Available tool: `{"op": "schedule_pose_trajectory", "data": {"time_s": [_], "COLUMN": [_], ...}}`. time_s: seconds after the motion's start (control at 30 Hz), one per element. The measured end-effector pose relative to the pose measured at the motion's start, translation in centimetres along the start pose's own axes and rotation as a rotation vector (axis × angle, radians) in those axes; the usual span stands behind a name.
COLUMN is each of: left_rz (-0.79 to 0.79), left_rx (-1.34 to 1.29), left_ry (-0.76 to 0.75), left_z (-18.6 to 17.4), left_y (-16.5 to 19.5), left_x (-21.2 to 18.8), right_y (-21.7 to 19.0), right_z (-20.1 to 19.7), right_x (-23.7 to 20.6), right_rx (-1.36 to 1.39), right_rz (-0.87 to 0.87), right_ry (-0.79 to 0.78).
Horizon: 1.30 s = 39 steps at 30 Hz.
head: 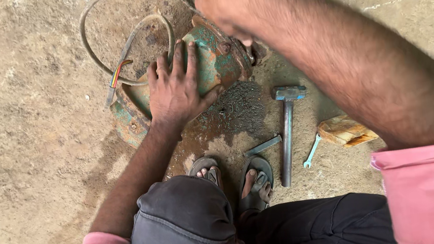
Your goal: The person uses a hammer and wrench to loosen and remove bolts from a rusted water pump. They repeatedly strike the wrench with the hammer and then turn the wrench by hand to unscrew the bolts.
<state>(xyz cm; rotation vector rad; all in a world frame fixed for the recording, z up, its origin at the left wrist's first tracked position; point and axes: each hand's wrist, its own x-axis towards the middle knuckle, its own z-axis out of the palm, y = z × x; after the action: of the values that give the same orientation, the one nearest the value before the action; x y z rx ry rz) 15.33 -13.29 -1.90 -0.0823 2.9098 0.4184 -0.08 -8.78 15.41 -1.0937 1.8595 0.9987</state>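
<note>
Just one motor [218,62], left hand [175,88] flat on it; one hammer [287,130], one spanner [312,152].

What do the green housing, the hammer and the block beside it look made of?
Housing: likely cast metal, green paint flaking, rust patches. Hammer: seemingly all metal, dull grey handle, bluish head. Block: probably wood, pale with visible grain.

Single head-mounted view, aimed steeply downward from above a crouching person. It looks close over the knees and sandalled feet at lower centre onto the dirt floor [19,106]. The right forearm, nearest the lens, crosses the upper right of the frame.
</note>
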Motion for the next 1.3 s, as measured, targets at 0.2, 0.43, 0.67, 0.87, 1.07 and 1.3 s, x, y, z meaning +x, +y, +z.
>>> {"op": "schedule_pose_trajectory", "data": {"time_s": [0.2,0.43,0.67,0.87,1.07,1.3], "left_rz": [0.015,0.026,-0.021,-0.038,-0.025,-0.048], "left_rx": [-0.003,-0.040,-0.023,-0.002,0.015,0.100], "left_ry": [0.034,0.060,-0.044,-0.041,0.027,-0.017], "left_z": [0.3,0.9,0.2,0.3,-0.3,0.2], "left_y": [-0.2,-0.5,-0.2,0.0,0.8,0.8], "left_x": [0.1,0.3,0.0,0.1,-0.4,0.2], "right_y": [1.3,-9.1,-0.7,2.9,4.6,5.3], "right_z": [4.3,17.4,21.0,23.7,27.2,27.6], "right_x": [2.1,0.9,-4.7,-9.1,-6.5,-3.2], "right_rx": [0.054,0.035,0.515,1.011,1.523,1.394], "right_rz": [-0.063,-0.254,-0.192,-0.064,-0.338,-0.277], "right_ry": [0.005,0.451,0.323,1.080,1.483,1.614]}}
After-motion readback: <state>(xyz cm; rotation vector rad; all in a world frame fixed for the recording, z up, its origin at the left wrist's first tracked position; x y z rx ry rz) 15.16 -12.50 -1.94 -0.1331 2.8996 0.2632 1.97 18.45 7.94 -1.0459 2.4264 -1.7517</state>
